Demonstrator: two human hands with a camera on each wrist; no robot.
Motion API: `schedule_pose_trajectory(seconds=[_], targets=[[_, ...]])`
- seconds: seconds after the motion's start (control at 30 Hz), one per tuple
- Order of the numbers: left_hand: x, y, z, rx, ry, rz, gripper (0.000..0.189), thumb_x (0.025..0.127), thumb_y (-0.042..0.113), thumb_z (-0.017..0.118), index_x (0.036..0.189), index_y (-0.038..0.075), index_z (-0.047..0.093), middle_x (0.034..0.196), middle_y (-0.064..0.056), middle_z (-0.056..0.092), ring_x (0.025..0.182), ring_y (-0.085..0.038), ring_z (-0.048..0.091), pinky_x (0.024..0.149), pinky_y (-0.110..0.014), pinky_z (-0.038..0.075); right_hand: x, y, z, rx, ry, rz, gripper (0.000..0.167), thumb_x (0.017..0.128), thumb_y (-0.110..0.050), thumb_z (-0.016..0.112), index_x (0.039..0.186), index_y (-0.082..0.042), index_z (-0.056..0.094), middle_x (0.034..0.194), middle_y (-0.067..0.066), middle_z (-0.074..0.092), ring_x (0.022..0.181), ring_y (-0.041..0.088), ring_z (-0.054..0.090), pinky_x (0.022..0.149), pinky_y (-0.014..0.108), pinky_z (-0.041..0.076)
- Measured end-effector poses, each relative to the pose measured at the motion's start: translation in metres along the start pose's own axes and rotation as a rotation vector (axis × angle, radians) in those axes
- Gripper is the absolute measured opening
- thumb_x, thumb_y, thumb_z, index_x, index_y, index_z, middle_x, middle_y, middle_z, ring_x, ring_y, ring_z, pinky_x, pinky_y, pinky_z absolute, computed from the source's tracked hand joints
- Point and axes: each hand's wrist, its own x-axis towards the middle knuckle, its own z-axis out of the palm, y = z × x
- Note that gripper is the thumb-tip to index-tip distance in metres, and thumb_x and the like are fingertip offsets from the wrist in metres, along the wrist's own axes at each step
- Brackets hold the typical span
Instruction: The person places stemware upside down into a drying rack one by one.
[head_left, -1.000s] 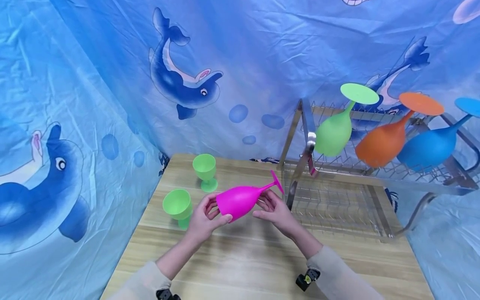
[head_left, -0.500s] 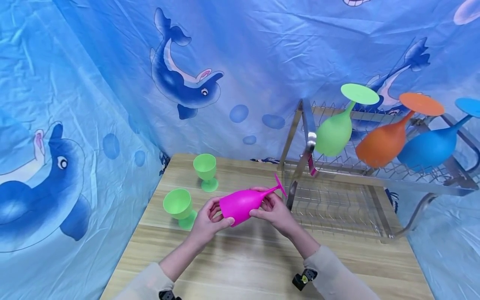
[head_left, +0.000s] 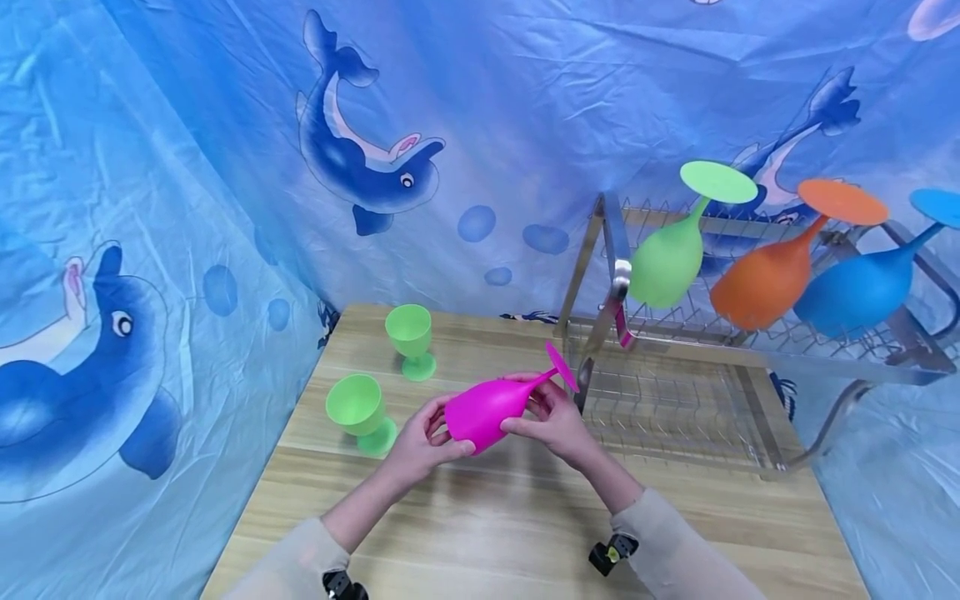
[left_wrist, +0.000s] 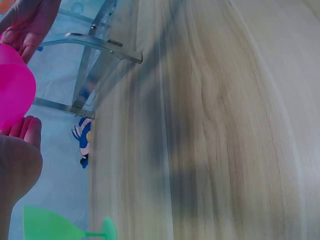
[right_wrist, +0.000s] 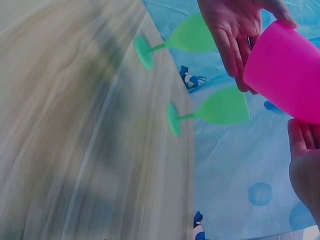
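A magenta wine goblet (head_left: 489, 412) lies tilted in the air between my two hands, its mouth to the left and its foot up to the right. My left hand (head_left: 422, 454) grips the bowl near the rim, thumb in front and fingers behind. Around the stem end of the bowl curls my right hand (head_left: 557, 427), thumb on the near side. Both hands also frame the magenta bowl (right_wrist: 287, 72) in the right wrist view. Two light green goblets stand upright left of my hands, a nearer one (head_left: 356, 408) and a farther one (head_left: 410, 333).
On the right stands a two-tier metal dish rack (head_left: 757, 350). Its upper tier holds upside-down, leaning goblets: green (head_left: 666, 265), orange (head_left: 763, 283) and blue (head_left: 858, 292). The wooden table (head_left: 480, 533) meets a blue dolphin-print curtain (head_left: 525, 150) at back and sides.
Both hands have shifted slightly to the right and a little toward me with the magenta goblet. The grips look the same, and the other goblets stay put.
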Motion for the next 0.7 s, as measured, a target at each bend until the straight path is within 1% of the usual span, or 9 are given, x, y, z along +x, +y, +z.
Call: schedule_pose_trajectory(seconds=[0.07, 0.13, 0.2, 0.27, 0.33, 0.47, 0.6, 0.7], targets=[[0.002, -0.001, 0.0, 0.016, -0.024, 0.009, 0.082, 0.086, 0.011, 0.089, 0.155, 0.002, 0.046, 0.15, -0.02, 0.055, 0.137, -0.034, 0.058, 0.108, -0.035, 0.056, -0.003, -0.002, -0.003, -0.031, 0.0, -0.009, 0.064, 0.086, -0.01, 0.091, 0.142, -0.004, 0.062, 0.148, 0.018, 0.059, 0.136, 0.037, 0.06, 0.109, 0.031, 0.054], [0.003, -0.001, -0.002, 0.038, -0.055, 0.021, 0.085, 0.086, 0.013, 0.09, 0.157, 0.001, 0.044, 0.152, -0.02, 0.054, 0.14, -0.036, 0.055, 0.111, -0.035, 0.054, -0.006, -0.002, -0.006, -0.072, -0.002, -0.029, 0.063, 0.085, -0.011, 0.092, 0.141, -0.005, 0.063, 0.146, 0.017, 0.062, 0.135, 0.037, 0.062, 0.109, 0.031, 0.054], [0.005, -0.001, -0.003, 0.056, -0.092, 0.042, 0.088, 0.087, 0.015, 0.09, 0.159, -0.001, 0.042, 0.154, -0.02, 0.053, 0.143, -0.037, 0.052, 0.114, -0.036, 0.05, -0.011, -0.003, -0.011, -0.12, -0.007, -0.049, 0.061, 0.085, -0.011, 0.092, 0.139, -0.006, 0.065, 0.143, 0.015, 0.065, 0.131, 0.034, 0.065, 0.108, 0.031, 0.055], [0.008, -0.001, -0.005, 0.068, -0.126, 0.065, 0.089, 0.088, 0.016, 0.09, 0.159, -0.003, 0.04, 0.156, -0.021, 0.052, 0.146, -0.039, 0.049, 0.117, -0.035, 0.047, -0.019, -0.002, -0.017, -0.174, -0.004, -0.071, 0.059, 0.084, -0.01, 0.093, 0.137, -0.008, 0.067, 0.138, 0.012, 0.068, 0.126, 0.028, 0.068, 0.106, 0.031, 0.057], [0.011, 0.001, -0.005, 0.073, -0.147, 0.088, 0.087, 0.088, 0.014, 0.089, 0.159, -0.004, 0.04, 0.157, -0.022, 0.051, 0.149, -0.04, 0.047, 0.119, -0.037, 0.045, -0.028, -0.003, -0.025, -0.216, -0.008, -0.085, 0.058, 0.083, -0.009, 0.093, 0.135, -0.01, 0.068, 0.136, 0.01, 0.07, 0.122, 0.024, 0.07, 0.103, 0.032, 0.058], [0.019, 0.006, -0.005, 0.096, -0.154, 0.107, 0.082, 0.089, 0.01, 0.087, 0.157, -0.003, 0.043, 0.157, -0.022, 0.052, 0.149, -0.04, 0.046, 0.121, -0.039, 0.043, -0.05, -0.008, -0.045, -0.287, -0.009, -0.112, 0.058, 0.08, -0.007, 0.095, 0.132, -0.009, 0.068, 0.132, 0.009, 0.073, 0.119, 0.02, 0.071, 0.101, 0.037, 0.06], [0.025, 0.013, -0.001, 0.127, -0.158, 0.099, 0.082, 0.089, 0.01, 0.087, 0.157, -0.002, 0.044, 0.157, -0.02, 0.052, 0.149, -0.038, 0.047, 0.122, -0.041, 0.042, -0.071, -0.017, -0.068, -0.372, 0.003, -0.124, 0.063, 0.078, -0.006, 0.097, 0.132, -0.005, 0.065, 0.126, 0.008, 0.075, 0.115, 0.014, 0.072, 0.098, 0.034, 0.061], [0.029, 0.015, 0.002, 0.139, -0.164, 0.091, 0.081, 0.09, 0.011, 0.087, 0.157, -0.001, 0.044, 0.157, -0.019, 0.052, 0.15, -0.037, 0.047, 0.122, -0.041, 0.042, -0.085, -0.025, -0.086, -0.444, 0.038, -0.121, 0.076, 0.075, -0.005, 0.098, 0.14, -0.002, 0.058, 0.12, 0.009, 0.076, 0.108, 0.011, 0.073, 0.093, 0.03, 0.062]])
